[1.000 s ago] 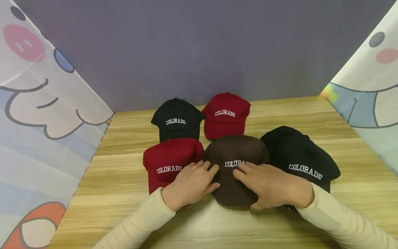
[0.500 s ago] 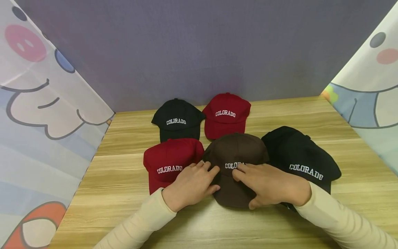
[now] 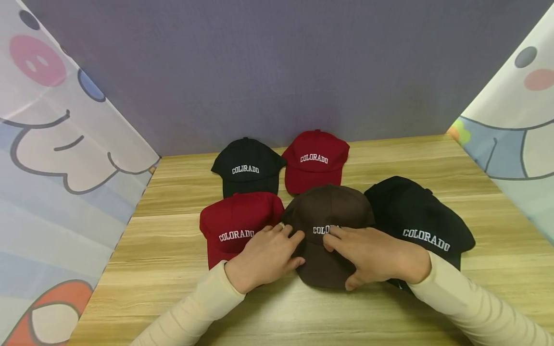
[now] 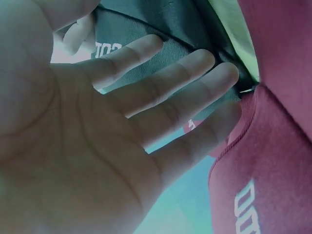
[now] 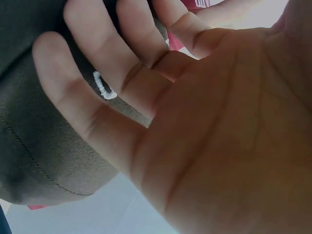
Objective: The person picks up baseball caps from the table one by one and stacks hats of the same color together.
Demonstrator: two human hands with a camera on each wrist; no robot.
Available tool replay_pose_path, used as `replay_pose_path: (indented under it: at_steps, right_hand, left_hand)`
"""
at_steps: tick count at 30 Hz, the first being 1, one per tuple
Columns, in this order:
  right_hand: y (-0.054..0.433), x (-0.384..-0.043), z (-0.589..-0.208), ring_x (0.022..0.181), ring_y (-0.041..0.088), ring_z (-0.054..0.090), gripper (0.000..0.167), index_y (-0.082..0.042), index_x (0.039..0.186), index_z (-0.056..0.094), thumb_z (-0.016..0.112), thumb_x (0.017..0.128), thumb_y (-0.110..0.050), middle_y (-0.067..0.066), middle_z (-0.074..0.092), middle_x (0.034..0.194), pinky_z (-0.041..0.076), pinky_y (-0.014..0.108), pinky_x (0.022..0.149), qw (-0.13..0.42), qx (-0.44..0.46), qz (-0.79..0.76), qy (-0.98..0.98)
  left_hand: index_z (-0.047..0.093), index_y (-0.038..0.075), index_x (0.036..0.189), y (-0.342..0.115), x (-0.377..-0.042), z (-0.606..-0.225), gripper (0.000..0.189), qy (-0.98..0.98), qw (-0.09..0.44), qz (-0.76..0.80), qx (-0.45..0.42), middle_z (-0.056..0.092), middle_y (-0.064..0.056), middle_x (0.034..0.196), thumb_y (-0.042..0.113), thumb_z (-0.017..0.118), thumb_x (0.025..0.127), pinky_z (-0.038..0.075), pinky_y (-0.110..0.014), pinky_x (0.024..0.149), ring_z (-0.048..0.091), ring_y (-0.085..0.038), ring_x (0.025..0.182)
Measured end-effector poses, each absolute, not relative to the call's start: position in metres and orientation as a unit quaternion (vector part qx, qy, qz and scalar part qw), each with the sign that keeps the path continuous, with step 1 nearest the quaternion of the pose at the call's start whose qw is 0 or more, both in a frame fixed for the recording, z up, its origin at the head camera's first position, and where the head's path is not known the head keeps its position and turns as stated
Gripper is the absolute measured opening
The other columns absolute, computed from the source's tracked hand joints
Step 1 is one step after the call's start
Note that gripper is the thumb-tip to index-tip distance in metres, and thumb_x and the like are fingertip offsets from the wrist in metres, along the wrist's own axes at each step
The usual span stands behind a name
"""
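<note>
In the head view a brown baseball cap [image 3: 329, 206] lettered COLORADO lies front centre, its brim toward the person. My left hand [image 3: 266, 254] is at its left side, fingertips by the crown's edge and thumb near the brim. Those fingers [image 4: 170, 97] look straight and spread in the left wrist view. My right hand [image 3: 376, 254] rests over the cap's right front, covering the end of the lettering. Its fingers [image 5: 97, 53] lie against the brown cloth, gently bent. A red cap [image 3: 238, 211], partly behind my left hand, sits at the left.
A large black cap [image 3: 402, 206] lies at the right, partly behind my right forearm. Behind stand a smaller black cap [image 3: 246, 156] and another red cap [image 3: 316, 144]. A grey panel [image 3: 277, 72] closes the wooden table [image 3: 164, 250] at the back; cartoon-printed sheets flank it.
The brown cap's crown has become rounder at the top and its brim sits slightly lower. My right hand has shifted a little left; the other caps stay put.
</note>
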State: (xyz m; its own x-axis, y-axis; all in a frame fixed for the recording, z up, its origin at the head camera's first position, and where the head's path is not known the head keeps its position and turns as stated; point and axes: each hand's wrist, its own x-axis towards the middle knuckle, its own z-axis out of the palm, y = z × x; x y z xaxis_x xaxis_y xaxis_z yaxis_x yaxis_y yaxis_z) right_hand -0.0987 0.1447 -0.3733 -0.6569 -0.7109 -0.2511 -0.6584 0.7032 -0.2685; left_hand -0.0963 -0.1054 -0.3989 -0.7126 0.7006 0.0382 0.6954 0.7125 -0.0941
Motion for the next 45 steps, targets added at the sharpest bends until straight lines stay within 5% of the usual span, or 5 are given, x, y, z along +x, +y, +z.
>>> replay_pose_path:
  at_steps: [11, 21, 37, 45]
  right_hand:
    - [0.164, -0.102, -0.360, 0.095, 0.002, 0.055, 0.049, -0.026, 0.118, 0.058, 0.084, 0.082, -0.045, -0.015, 0.056, 0.109, 0.053, 0.032, 0.080, 0.167, -0.399, -0.095, 0.896]
    - [0.206, -0.105, -0.332, 0.087, -0.001, 0.055, 0.042, -0.026, 0.120, 0.060, 0.071, 0.091, -0.055, -0.017, 0.061, 0.107, 0.050, 0.031, 0.074, 0.060, -0.342, -0.087, 0.934]
    - [0.274, -0.143, -0.327, 0.088, 0.001, 0.062, 0.027, -0.010, 0.118, 0.062, 0.074, 0.095, -0.017, -0.012, 0.065, 0.096, 0.054, 0.030, 0.077, 0.022, -0.279, -0.150, 0.948]
    - [0.283, -0.155, -0.328, 0.091, 0.007, 0.063, 0.029, -0.009, 0.120, 0.061, 0.072, 0.096, -0.019, -0.007, 0.067, 0.102, 0.053, 0.031, 0.076, 0.035, -0.254, -0.135, 0.957]
  left_hand:
    - [0.064, 0.018, 0.123, -0.109, -0.097, -0.391, 0.044, -0.925, 0.024, 0.038, -0.377, 0.068, -0.001, 0.106, 0.049, 0.070, 0.093, 0.055, -0.036, 0.085, 0.068, -0.019, 0.098]
    - [0.064, 0.017, 0.129, -0.119, -0.103, -0.379, 0.045, -0.929, 0.035, 0.020, -0.369, 0.069, -0.002, 0.116, 0.045, 0.071, 0.094, 0.051, -0.038, 0.096, 0.067, -0.022, 0.105]
    - [0.065, 0.010, 0.129, -0.151, -0.121, -0.357, 0.048, -0.948, 0.056, -0.037, -0.310, 0.066, -0.009, 0.126, 0.042, 0.071, 0.094, 0.046, -0.052, 0.109, 0.060, -0.031, 0.122]
    - [0.063, 0.008, 0.131, -0.166, -0.133, -0.355, 0.049, -0.956, 0.038, -0.049, -0.285, 0.064, -0.010, 0.126, 0.038, 0.073, 0.094, 0.052, -0.051, 0.100, 0.061, -0.031, 0.115]
